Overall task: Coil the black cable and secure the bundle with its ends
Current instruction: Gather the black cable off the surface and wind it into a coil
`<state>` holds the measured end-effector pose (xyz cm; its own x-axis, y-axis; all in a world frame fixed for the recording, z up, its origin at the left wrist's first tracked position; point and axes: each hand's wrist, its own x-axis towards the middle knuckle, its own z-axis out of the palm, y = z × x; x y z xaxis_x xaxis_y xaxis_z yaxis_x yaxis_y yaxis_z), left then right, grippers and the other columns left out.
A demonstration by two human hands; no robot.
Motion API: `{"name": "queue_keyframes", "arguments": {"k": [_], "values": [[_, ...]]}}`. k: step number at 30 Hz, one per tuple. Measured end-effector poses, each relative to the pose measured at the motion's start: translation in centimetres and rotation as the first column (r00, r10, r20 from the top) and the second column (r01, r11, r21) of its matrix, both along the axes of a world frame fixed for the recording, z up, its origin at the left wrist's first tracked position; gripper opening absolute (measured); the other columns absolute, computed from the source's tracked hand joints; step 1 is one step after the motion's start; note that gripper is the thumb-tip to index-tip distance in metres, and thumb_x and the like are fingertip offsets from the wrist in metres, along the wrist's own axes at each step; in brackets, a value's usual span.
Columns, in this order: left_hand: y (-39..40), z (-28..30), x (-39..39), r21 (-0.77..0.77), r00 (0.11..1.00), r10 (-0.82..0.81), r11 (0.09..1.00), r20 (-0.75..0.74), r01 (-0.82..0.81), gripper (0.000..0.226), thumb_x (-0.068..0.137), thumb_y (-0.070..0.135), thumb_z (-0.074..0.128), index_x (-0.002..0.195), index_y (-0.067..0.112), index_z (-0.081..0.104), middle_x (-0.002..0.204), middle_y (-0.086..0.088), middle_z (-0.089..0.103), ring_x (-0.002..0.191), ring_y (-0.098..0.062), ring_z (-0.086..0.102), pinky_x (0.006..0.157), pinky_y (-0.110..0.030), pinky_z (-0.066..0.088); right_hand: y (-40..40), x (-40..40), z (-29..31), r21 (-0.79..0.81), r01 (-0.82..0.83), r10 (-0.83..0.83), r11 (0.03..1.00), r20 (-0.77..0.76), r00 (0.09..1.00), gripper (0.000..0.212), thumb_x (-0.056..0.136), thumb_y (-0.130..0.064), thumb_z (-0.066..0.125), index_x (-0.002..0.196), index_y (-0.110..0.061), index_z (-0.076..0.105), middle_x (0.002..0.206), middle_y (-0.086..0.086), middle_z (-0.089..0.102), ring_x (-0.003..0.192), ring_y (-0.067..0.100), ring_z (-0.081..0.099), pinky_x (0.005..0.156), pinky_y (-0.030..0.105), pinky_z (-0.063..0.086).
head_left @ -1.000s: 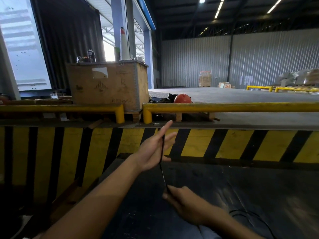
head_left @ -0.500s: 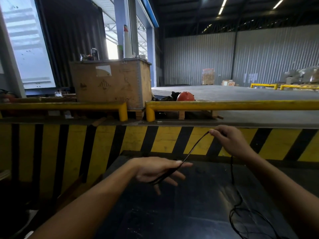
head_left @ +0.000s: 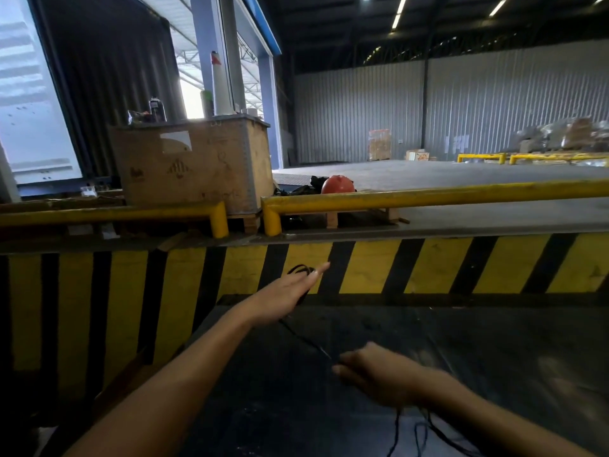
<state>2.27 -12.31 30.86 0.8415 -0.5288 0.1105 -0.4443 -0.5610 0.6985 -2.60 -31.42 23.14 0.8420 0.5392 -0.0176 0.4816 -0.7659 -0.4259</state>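
A thin black cable (head_left: 304, 339) runs taut from my left hand (head_left: 286, 296) down to my right hand (head_left: 372, 374). My left hand is held flat with fingers stretched forward, and a small loop of cable shows over its fingers near the striped wall. My right hand, blurred, pinches the cable low over the dark surface. The loose rest of the cable lies in tangled loops below my right wrist at the bottom of the view.
A dark table surface (head_left: 478, 357) lies under my hands. Behind it stands a yellow-and-black striped wall (head_left: 428, 265) topped by yellow rails (head_left: 428, 197). A wooden crate (head_left: 194, 169) and an orange helmet (head_left: 337, 185) sit on the platform beyond.
My right hand has dropped from up high at the right to low near the table, still pinching the cable. My left hand has turned and stretched its fingers forward with the cable looped over it.
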Motion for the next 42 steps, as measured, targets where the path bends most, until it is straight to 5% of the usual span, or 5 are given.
{"name": "queue_keyframes", "arguments": {"k": [5,13,19,30,42], "values": [[1.9,-3.1,0.1,0.484,0.952,0.116,0.874,-0.282,0.037,0.048,0.097,0.05,0.024,0.141,0.035,0.038,0.148,-0.003,0.041,0.132,-0.023,0.042,0.108,-0.049,0.035,-6.2,3.3,5.2,0.32,0.147,-0.178,0.936,0.07,0.982,0.023,0.092,-0.034,0.051,0.077,-0.022,0.064,0.074,-0.002,0.061,0.062,0.002,0.057,0.059,0.022,0.045],[-1.4,-1.6,-2.9,-0.497,0.481,-0.555,0.829,-0.679,0.255,0.044,0.091,0.052,0.034,0.134,0.048,0.041,0.147,-0.009,0.042,0.131,-0.031,0.046,0.091,-0.063,0.044,-6.5,5.4,3.1,0.526,0.291,-0.456,0.799,0.216,0.863,0.021,0.093,-0.034,0.047,0.081,-0.024,0.061,0.075,0.003,0.063,0.068,0.019,0.06,0.061,0.035,0.05],[-4.2,1.8,-2.6,-0.827,0.79,-0.495,0.562,-0.362,-0.028,0.038,0.094,0.047,0.031,0.129,0.049,0.047,0.149,-0.004,0.04,0.136,-0.027,0.039,0.094,-0.067,0.039,1.2,0.7,-3.1,0.512,0.115,-0.229,0.851,0.165,0.959,0.024,0.097,-0.033,0.04,0.086,-0.024,0.059,0.071,-0.006,0.061,0.064,0.007,0.059,0.058,0.029,0.047],[-0.2,-2.1,-0.3,0.22,0.994,-0.001,0.975,-0.108,0.025,0.044,0.099,0.044,0.028,0.138,0.03,0.042,0.146,-0.005,0.044,0.136,-0.023,0.038,0.105,-0.034,0.032,-4.6,0.8,6.4,0.178,0.002,-0.056,0.984,0.3,0.952,0.007,0.09,-0.035,0.054,0.085,-0.038,0.059,0.079,-0.01,0.063,0.076,0.0,0.061,0.066,0.02,0.05],[-3.5,2.7,-3.4,-0.796,0.583,-0.704,0.586,-0.405,0.155,0.047,0.088,0.048,0.039,0.134,0.041,0.047,0.138,-0.008,0.052,0.124,-0.027,0.053,0.091,-0.064,0.042,-1.3,-0.3,1.1,0.386,0.074,-0.151,0.919,0.175,0.973,0.02,0.097,-0.025,0.041,0.1,-0.036,0.057,0.1,-0.005,0.064,0.091,0.01,0.062,0.082,0.032,0.051]]}}
